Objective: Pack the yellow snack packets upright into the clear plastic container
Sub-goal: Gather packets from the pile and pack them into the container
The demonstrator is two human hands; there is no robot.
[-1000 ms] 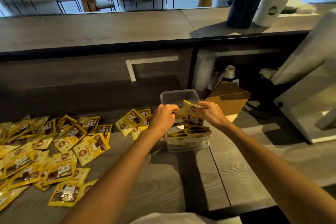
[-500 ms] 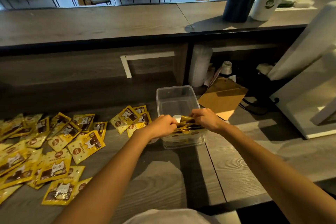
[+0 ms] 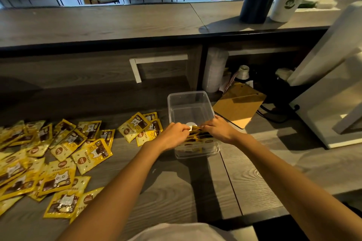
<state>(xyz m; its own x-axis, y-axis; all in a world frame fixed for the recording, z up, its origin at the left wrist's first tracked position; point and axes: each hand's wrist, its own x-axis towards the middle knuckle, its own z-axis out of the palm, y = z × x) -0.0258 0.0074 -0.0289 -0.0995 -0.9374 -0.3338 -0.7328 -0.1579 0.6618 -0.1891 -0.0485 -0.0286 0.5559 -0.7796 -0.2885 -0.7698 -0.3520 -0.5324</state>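
clear plastic container (image 3: 188, 93): stands on the desk (image 3: 176, 191), centre. 
yellow snack packets (image 3: 195, 137): a row standing on edge in the container's near end. 
left hand (image 3: 174, 136): fingers curled, pinching the row's left edge. 
right hand (image 3: 219, 129): fingers curled, gripping the row's right edge. 
loose packets (image 3: 64, 154): many, flat and overlapping on the desk left of the container, the nearest just beside its wall. 
brown clipboard (image 3: 239, 103): right of the container.

Yellow packets (image 3: 196, 135) seemingly upright in clear container (image 3: 187, 94)
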